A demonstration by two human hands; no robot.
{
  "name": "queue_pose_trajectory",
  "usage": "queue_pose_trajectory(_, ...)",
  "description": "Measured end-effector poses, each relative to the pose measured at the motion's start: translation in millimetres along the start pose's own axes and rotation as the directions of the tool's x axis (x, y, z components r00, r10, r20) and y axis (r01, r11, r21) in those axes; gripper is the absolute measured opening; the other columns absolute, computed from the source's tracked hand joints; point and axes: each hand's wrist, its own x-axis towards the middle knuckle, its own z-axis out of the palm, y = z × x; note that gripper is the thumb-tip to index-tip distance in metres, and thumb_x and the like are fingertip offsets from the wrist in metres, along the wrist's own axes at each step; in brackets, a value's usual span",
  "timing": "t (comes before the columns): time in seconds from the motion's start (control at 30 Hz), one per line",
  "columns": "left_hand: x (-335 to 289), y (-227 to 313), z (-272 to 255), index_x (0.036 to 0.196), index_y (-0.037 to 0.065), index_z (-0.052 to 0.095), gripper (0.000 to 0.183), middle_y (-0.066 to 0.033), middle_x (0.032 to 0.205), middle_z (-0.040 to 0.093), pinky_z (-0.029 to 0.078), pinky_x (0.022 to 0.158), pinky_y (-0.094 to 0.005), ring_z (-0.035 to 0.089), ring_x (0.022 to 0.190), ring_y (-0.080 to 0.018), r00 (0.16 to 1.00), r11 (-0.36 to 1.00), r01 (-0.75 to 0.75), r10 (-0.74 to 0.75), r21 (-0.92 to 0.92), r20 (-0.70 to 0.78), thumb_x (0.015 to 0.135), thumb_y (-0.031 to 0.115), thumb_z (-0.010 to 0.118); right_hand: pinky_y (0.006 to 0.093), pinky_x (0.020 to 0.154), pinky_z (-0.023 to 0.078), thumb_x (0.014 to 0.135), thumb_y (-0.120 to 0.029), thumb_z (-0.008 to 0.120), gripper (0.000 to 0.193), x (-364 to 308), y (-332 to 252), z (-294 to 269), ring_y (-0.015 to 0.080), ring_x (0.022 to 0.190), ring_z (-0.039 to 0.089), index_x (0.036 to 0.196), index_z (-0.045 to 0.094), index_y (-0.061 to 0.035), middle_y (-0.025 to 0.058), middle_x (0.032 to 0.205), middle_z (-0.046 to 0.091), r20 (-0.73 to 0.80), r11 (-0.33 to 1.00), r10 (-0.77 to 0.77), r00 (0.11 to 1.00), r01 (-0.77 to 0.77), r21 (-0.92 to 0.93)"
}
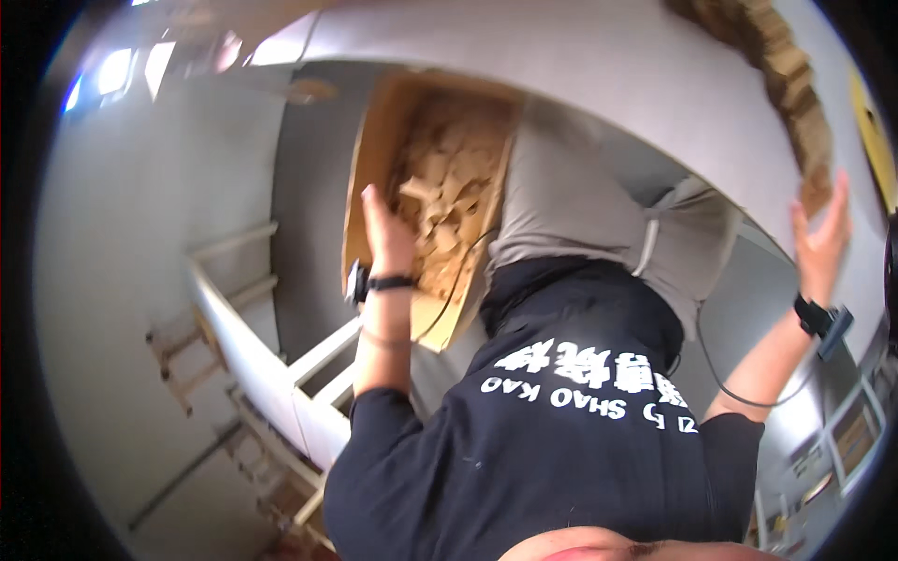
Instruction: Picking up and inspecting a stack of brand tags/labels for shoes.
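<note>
My left hand (388, 232) is held over the near-left side of a cardboard box (354, 220), its fingers stretched out and holding nothing that I can see. Inside the box lies a loose heap of small tan pieces (447, 210), like cardboard or wood offcuts. On the right, my right hand (823, 238) is at the table edge, thumb and fingers apart. Between them comes the near end of a long row of brown, jagged-edged pieces (790, 89) on the table. Whether the hand touches that row cannot be made out.
A pale table (561, 56) curves across the top. A yellow item (872, 131) lies at its right side. Cables hang beside both arms. White shelf frames (243, 327) and wooden stools (182, 360) stand to the left, and a metal frame (851, 439) to the right.
</note>
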Motion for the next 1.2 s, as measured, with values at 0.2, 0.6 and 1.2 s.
queue_pose_trajectory(0.2,-65,57,55,0.164,0.010,0.018,0.075,-0.0081,0.173,0.009,0.001,0.127,-0.0461,0.001,0.160,-0.0236,0.930,0.977,-0.207,0.211,-0.046,0.301,0.106,0.048,0.045,0.0518,0.117,0.032,0.091,-0.046,0.073,0.084,-1,-19,-1,0.0366,0.143,0.043,0.158,0.036,-0.0112,0.0169,0.155,0.048,-0.020,0.990,0.133,0.991,-0.132,0.053)
queue_pose_trajectory(0.6,-117,85,142,0.161,0.011,0.031,0.074,-0.0151,0.172,0.010,0.010,0.127,-0.0533,0.010,0.158,-0.0331,0.426,0.831,-0.519,0.453,-0.198,0.783,0.102,0.052,0.052,0.0459,0.114,0.035,0.082,-0.052,0.081,0.096,-5,-20,-12,0.0290,0.136,0.051,0.156,0.038,-0.0094,0.0129,0.148,0.055,-0.185,0.942,0.167,0.969,-0.101,0.320)
queue_pose_trajectory(1.2,-183,160,229,0.099,0.014,0.077,0.042,0.0003,0.086,0.065,0.053,0.071,-0.0376,0.064,0.079,-0.0200,-0.451,-0.208,-0.835,0.787,-0.509,0.420,0.057,0.019,0.081,0.0399,0.084,0.053,0.078,-0.017,0.083,0.028,-16,-137,-56,0.0308,0.100,0.065,0.101,0.070,-0.0104,0.0132,0.111,0.072,-0.340,0.525,-0.225,0.913,0.407,0.747)
